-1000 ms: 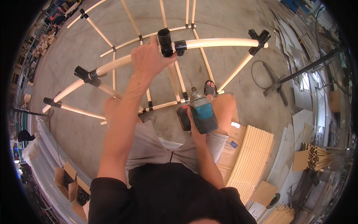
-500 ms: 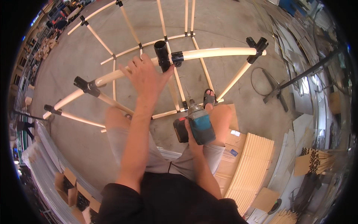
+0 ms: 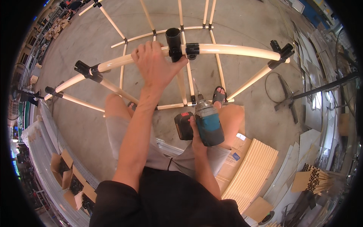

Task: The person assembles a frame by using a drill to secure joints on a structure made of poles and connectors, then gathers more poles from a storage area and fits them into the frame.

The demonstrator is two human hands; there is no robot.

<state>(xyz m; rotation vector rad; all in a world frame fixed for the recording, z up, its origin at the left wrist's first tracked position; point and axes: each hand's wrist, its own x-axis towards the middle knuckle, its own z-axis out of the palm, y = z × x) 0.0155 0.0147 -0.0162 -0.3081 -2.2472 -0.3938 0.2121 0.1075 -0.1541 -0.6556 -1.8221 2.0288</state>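
My left hand (image 3: pixel 153 68) is closed over a long cream pipe (image 3: pixel 234 50), its fingers curled across the top. Its thumb reaches below an upright black pipe joint (image 3: pixel 174 41). Just right of that joint, a second black joint (image 3: pixel 192 50) sits round the same pipe. My right hand (image 3: pixel 198 138) grips a teal and grey power drill (image 3: pixel 208 121) with a black battery. A long thin bit points up and away from the drill, its tip below the joints and apart from them. The pipe belongs to a frame of cream pipes and black joints standing before me.
Bundled cream pipes (image 3: pixel 251 172) lie on flat cardboard (image 3: pixel 232 151) at my right. Open boxes of black parts (image 3: pixel 77 185) stand at lower left. A dark metal stand (image 3: pixel 289 98) is on the floor at right, near sheet material. Cut pipes (image 3: pixel 315 179) are stacked at far right.
My left hand has gone from fingers loosely spread over the pipe to closed around it, next to the upright joint. The drill stays in my right hand. The whole view has shifted slightly.
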